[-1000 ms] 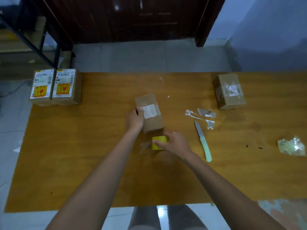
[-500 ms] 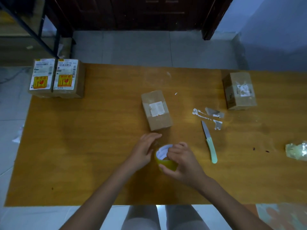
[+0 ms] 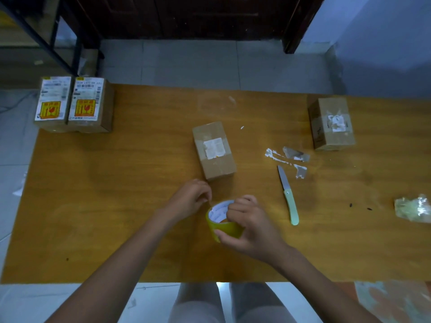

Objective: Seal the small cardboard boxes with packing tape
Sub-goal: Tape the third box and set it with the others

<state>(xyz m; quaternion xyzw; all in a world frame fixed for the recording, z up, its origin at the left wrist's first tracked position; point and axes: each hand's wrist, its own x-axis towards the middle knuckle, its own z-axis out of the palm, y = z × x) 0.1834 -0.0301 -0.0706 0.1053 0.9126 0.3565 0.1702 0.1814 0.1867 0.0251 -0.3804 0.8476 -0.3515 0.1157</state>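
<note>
A small cardboard box (image 3: 214,150) with a torn white label lies in the middle of the wooden table (image 3: 116,206). In front of it my right hand (image 3: 249,227) grips a yellow roll of packing tape (image 3: 224,222), fingers through its white core. My left hand (image 3: 190,198) is at the roll's upper left edge, its fingertips pinched together at the tape; the tape end itself is too small to make out. Another small box (image 3: 331,123) stands at the far right. Two labelled boxes (image 3: 74,103) sit side by side at the far left corner.
A knife (image 3: 289,199) with a pale green handle lies right of the roll. Torn tape and paper scraps (image 3: 288,159) lie beyond it. A crumpled wad of clear tape (image 3: 414,208) sits at the right edge. Dark metal shelving legs stand beyond the table's left corner.
My left hand let go of the middle box and came back to the roll. My right hand lifted the roll off the table and drew it toward me.
</note>
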